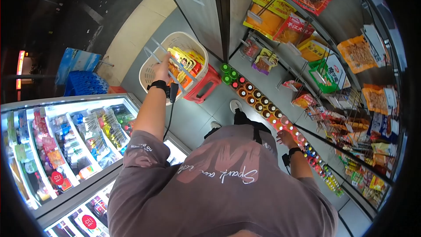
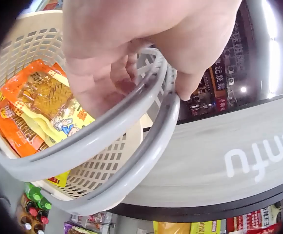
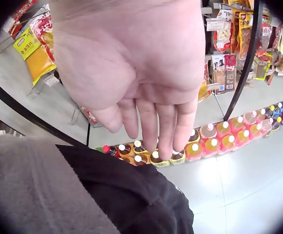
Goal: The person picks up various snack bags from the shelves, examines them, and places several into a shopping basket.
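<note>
A cream plastic basket (image 1: 144,77) with yellow, orange and red food packets (image 1: 187,60) inside stands by a red stool (image 1: 205,88). Its two grey handles (image 2: 151,119) are raised, and my left hand (image 1: 161,70) holds them, the thumb on one side and curled fingers on the other. In the left wrist view that hand (image 2: 136,44) is above the packets (image 2: 46,97). My right hand (image 3: 136,73) hangs beside my body with relaxed, extended fingers and holds nothing. Beyond its fingertips, in the right wrist view, are bottles (image 3: 195,149) on the floor.
Lit refrigerated cases (image 1: 66,149) full of packages are at the left. Shelves of hanging snack packets (image 1: 324,77) line the right, with a long row of bottles (image 1: 258,105) along their base. A grey panel (image 1: 197,4) rises beyond the basket; blue crates (image 1: 85,83) are at far left.
</note>
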Demonstrator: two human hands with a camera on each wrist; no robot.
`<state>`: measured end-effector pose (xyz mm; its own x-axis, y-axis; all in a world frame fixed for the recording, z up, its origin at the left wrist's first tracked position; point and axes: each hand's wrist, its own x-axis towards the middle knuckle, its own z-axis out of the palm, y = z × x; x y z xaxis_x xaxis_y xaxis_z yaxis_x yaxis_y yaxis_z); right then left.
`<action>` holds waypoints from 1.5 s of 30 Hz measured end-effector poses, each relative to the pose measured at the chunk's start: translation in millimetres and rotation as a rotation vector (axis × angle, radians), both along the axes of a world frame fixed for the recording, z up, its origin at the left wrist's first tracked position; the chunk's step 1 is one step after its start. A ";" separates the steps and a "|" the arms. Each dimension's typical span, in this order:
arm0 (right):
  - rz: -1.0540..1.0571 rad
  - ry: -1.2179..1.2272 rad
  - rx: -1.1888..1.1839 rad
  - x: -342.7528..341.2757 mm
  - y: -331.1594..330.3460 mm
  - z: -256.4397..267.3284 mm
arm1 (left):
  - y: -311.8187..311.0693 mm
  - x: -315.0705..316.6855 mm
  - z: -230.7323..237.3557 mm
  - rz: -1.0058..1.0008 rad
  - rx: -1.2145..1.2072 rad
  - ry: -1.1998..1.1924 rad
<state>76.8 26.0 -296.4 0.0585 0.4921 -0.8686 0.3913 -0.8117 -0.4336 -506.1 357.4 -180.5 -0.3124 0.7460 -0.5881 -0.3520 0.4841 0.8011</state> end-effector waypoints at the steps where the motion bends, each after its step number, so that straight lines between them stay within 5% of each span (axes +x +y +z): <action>1: -0.006 0.023 0.002 3.0 3.4 -3.6 | 11.6 4.0 -3.9 -0.048 -0.100 0.274; 2: -0.004 0.001 0.007 3.6 6.6 -3.1 | 20.8 9.3 -2.9 -0.094 -0.206 0.547; 4: -0.061 0.035 -0.019 7.1 12.5 -8.2 | 41.7 16.8 -34.2 0.064 -0.201 0.517; 6: -0.029 0.015 -0.038 10.6 15.2 -10.5 | 49.4 53.9 -7.5 0.140 -0.258 0.906; 8: -0.019 0.032 -0.050 15.9 15.3 -11.1 | 48.6 101.2 65.1 0.038 -0.487 0.893; 18: -0.240 0.079 -0.094 53.3 -9.1 -7.2 | 100.4 139.5 2.5 -0.157 -0.762 1.193; 22: -0.302 0.037 -0.094 71.6 -21.0 -7.3 | 100.0 137.9 0.7 -0.214 -0.840 1.094; 31: -0.269 0.107 -0.100 77.8 -18.9 -34.7 | 30.7 31.8 -19.6 -0.186 -0.474 1.304; 34: -0.263 0.136 -0.089 62.7 0.5 -39.5 | -27.0 -15.7 21.3 -0.199 -0.420 1.246; 36: -0.263 0.128 -0.063 48.5 18.0 -32.2 | -63.1 -101.2 -52.6 0.053 -0.326 1.121; 39: -0.217 0.084 -0.038 29.6 37.9 -18.1 | -101.7 -134.2 -54.2 -0.091 -0.514 1.016; 42: -0.238 0.061 -0.020 24.4 45.4 -3.7 | -118.1 -142.2 -89.9 0.008 -0.413 0.851; 44: -0.156 -0.004 0.108 25.0 40.8 5.8 | -103.4 -88.4 -29.9 0.033 -0.717 1.113; 45: -0.213 -0.013 0.133 21.2 34.4 18.6 | -97.9 -79.4 -26.7 0.038 -0.667 1.162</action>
